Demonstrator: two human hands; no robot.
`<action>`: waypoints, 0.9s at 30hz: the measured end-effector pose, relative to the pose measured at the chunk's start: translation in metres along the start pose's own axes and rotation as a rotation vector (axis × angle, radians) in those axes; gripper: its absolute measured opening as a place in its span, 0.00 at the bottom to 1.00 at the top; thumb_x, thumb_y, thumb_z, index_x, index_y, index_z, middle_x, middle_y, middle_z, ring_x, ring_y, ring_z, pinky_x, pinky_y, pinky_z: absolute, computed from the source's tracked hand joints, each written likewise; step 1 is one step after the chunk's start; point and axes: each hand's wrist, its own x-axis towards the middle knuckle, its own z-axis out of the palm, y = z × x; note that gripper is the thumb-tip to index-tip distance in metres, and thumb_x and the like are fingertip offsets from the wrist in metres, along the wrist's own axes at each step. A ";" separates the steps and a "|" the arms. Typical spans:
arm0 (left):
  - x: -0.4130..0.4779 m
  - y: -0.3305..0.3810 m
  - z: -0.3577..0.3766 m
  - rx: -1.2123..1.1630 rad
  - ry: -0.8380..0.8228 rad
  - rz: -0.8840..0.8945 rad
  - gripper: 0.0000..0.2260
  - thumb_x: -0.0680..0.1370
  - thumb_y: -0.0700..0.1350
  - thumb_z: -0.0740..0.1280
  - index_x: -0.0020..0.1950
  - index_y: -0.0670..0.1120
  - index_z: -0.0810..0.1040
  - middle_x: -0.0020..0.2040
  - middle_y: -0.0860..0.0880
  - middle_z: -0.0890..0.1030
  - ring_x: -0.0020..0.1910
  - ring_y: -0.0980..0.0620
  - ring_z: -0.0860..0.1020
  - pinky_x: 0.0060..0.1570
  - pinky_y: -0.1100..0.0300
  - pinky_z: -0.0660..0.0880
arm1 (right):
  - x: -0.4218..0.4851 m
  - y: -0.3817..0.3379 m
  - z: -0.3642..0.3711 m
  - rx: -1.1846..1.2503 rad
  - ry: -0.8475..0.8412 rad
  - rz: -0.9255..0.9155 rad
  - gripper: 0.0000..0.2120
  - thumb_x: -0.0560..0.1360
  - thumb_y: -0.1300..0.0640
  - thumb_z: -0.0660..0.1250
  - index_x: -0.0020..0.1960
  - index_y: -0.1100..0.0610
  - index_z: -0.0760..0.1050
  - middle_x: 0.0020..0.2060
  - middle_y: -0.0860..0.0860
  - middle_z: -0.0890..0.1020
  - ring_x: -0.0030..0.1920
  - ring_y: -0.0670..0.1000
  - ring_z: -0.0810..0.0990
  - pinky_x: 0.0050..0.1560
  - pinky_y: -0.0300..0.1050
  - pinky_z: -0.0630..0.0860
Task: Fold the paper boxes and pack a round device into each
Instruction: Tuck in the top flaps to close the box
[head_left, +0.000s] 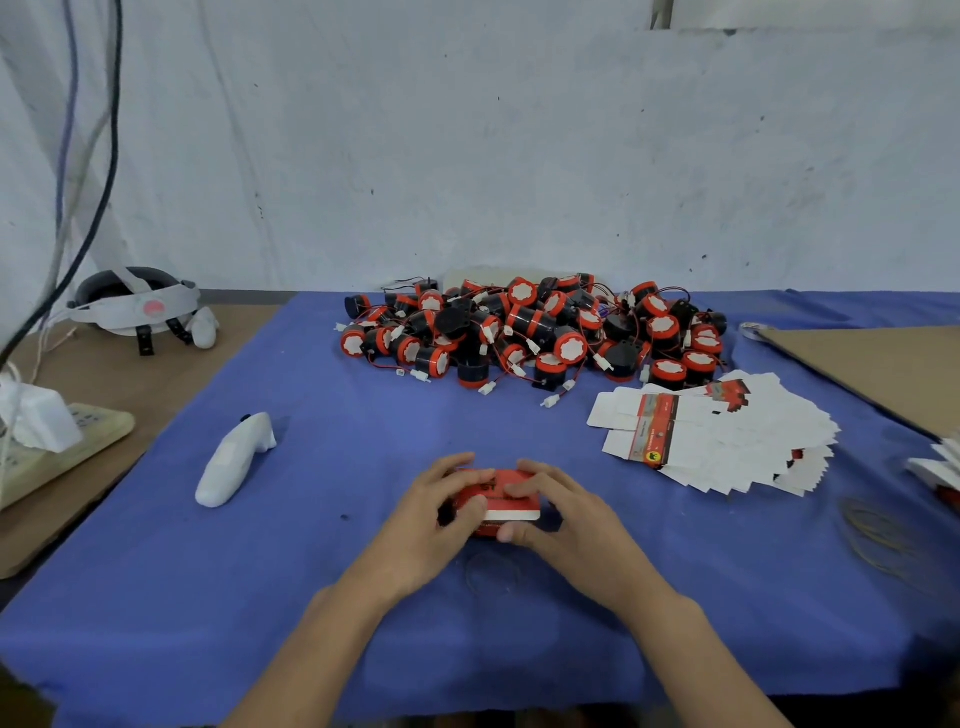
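A small red paper box (506, 499) with a white edge lies on the blue cloth at the centre front. My left hand (441, 525) grips its left side, fingers curled over the top. My right hand (561, 514) holds the right side, fingers on the top and thumb at the front edge. What is inside the box is hidden. A big heap of round black-and-red devices (530, 332) with red wires and white plugs lies behind. A fanned stack of flat, unfolded box blanks (722, 436) lies at the right.
A white handheld controller (234, 462) lies on the blue cloth (311, 597) at the left. A headset (137, 306) and a power strip (62, 441) sit on the brown table far left. Cardboard sheet (872, 369) at the right; rubber bands (878, 535) lie near the right edge.
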 end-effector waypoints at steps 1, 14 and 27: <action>-0.001 -0.001 0.001 0.047 -0.003 0.016 0.12 0.82 0.54 0.63 0.64 0.66 0.74 0.72 0.67 0.63 0.71 0.67 0.64 0.66 0.66 0.67 | 0.000 -0.001 0.001 0.004 0.005 0.000 0.24 0.68 0.21 0.60 0.59 0.31 0.71 0.70 0.28 0.67 0.63 0.37 0.74 0.62 0.38 0.73; -0.006 0.002 0.000 0.175 0.052 0.129 0.16 0.78 0.65 0.59 0.66 0.69 0.70 0.70 0.69 0.69 0.67 0.67 0.70 0.62 0.59 0.75 | 0.001 0.002 0.002 -0.059 0.023 -0.045 0.22 0.74 0.25 0.54 0.62 0.32 0.68 0.67 0.25 0.67 0.59 0.37 0.76 0.56 0.41 0.77; -0.007 0.001 0.001 0.011 0.091 0.055 0.17 0.77 0.69 0.57 0.61 0.66 0.73 0.65 0.69 0.75 0.60 0.61 0.78 0.57 0.53 0.79 | -0.003 -0.004 0.000 -0.110 0.072 -0.083 0.17 0.82 0.36 0.49 0.65 0.37 0.70 0.63 0.35 0.74 0.59 0.40 0.77 0.55 0.41 0.77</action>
